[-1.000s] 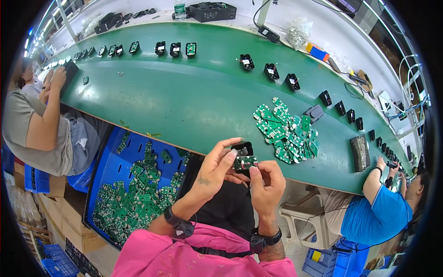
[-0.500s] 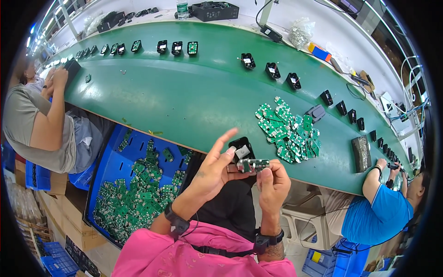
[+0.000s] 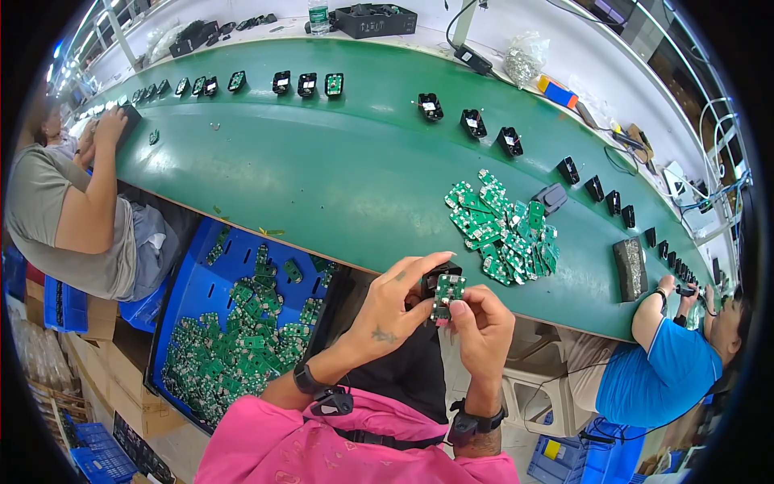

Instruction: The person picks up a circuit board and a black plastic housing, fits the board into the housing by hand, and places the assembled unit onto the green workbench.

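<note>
My left hand (image 3: 395, 302) holds a small black plastic housing (image 3: 434, 280) just off the near edge of the green conveyor belt (image 3: 322, 161). My right hand (image 3: 482, 323) pinches a small green circuit board (image 3: 447, 290) and presses it against the housing's open face. Both hands touch over the same part. A pile of similar green circuit boards (image 3: 501, 226) lies on the belt just beyond my hands. A blue bin (image 3: 242, 323) with several more boards sits to my lower left.
Black housings (image 3: 472, 121) stand in a row along the belt's far side. A person in grey (image 3: 72, 210) works at the left, a person in blue (image 3: 669, 363) at the right. A dark block (image 3: 629, 266) lies right of the pile. Cables and boxes line the white shelf behind.
My hands have drawn slightly closer to me and downward. The green board has turned from edge-on to facing up against the black housing.
</note>
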`<state>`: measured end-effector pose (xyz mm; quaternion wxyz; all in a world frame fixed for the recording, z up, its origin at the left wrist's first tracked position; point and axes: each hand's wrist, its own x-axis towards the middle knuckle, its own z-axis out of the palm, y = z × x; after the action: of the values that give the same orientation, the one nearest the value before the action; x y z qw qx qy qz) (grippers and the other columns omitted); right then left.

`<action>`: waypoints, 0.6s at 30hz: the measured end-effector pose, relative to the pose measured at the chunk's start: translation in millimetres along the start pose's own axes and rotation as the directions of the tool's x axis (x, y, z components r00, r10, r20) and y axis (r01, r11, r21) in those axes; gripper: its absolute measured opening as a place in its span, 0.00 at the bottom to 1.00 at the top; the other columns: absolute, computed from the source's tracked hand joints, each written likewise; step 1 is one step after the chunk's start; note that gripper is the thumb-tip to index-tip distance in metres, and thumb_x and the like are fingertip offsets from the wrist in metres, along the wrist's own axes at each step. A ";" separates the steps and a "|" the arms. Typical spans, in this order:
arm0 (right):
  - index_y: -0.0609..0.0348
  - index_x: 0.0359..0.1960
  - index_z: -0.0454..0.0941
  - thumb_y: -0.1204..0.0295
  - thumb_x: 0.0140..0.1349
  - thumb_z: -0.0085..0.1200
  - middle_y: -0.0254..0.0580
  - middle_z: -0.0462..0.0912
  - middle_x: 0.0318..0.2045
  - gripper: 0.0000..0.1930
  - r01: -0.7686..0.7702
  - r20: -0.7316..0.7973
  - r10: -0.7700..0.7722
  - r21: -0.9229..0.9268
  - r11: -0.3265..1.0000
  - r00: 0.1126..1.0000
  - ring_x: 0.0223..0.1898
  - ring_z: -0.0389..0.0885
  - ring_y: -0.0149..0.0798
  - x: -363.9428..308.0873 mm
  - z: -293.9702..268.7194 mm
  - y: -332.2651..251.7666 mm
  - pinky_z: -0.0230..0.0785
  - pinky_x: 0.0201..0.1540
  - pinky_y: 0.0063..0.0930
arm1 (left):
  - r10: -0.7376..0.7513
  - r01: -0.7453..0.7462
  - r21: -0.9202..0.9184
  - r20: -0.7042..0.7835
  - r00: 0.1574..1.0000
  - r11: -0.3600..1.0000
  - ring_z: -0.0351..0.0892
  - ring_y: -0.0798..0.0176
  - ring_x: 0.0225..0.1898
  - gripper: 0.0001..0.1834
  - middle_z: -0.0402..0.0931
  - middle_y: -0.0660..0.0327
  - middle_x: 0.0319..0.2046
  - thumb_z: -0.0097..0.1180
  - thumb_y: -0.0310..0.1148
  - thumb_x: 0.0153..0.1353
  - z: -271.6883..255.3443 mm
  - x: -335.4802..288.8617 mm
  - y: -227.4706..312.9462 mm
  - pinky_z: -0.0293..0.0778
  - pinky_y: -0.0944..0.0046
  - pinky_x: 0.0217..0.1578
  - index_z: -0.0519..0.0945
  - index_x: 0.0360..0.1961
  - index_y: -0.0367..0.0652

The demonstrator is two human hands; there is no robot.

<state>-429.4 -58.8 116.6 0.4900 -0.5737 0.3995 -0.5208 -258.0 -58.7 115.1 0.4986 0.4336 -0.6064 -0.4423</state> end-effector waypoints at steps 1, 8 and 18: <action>0.71 0.39 0.79 0.78 0.66 0.60 0.37 0.79 0.34 0.07 -0.001 0.000 0.001 0.000 1.000 1.000 0.29 0.78 0.23 -0.7 2.5 -2.3 0.68 0.28 0.15 | 0.025 -0.024 0.020 -0.027 0.999 1.000 0.81 0.66 0.48 0.30 0.75 0.56 0.51 0.60 0.20 0.60 0.7 0.2 -0.3 0.79 0.67 0.45 0.71 0.66 0.40; 0.67 0.38 0.80 0.76 0.65 0.61 0.34 0.83 0.27 0.05 -0.118 -0.166 0.120 0.027 0.993 0.979 0.24 0.78 0.23 -4.8 4.4 -8.1 0.68 0.26 0.17 | -0.189 0.182 -0.061 -0.137 0.972 0.981 0.82 0.68 0.42 0.31 0.78 0.52 0.49 0.55 0.18 0.62 8.9 -4.8 8.9 0.77 0.68 0.39 0.68 0.68 0.40; 0.65 0.34 0.79 0.75 0.64 0.64 0.32 0.82 0.24 0.06 -0.145 -0.210 0.133 -0.040 0.989 0.969 0.21 0.76 0.21 -5.1 4.4 -11.3 0.65 0.23 0.14 | 0.061 -0.063 0.027 0.063 0.996 0.998 0.78 0.63 0.45 0.30 0.73 0.50 0.51 0.48 0.23 0.66 4.1 -3.1 5.6 0.76 0.63 0.45 0.64 0.70 0.40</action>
<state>-426.3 -50.9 126.7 0.4650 -0.5004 0.5017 -0.5307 -262.1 -53.9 119.3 0.4866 0.4077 -0.6412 -0.4311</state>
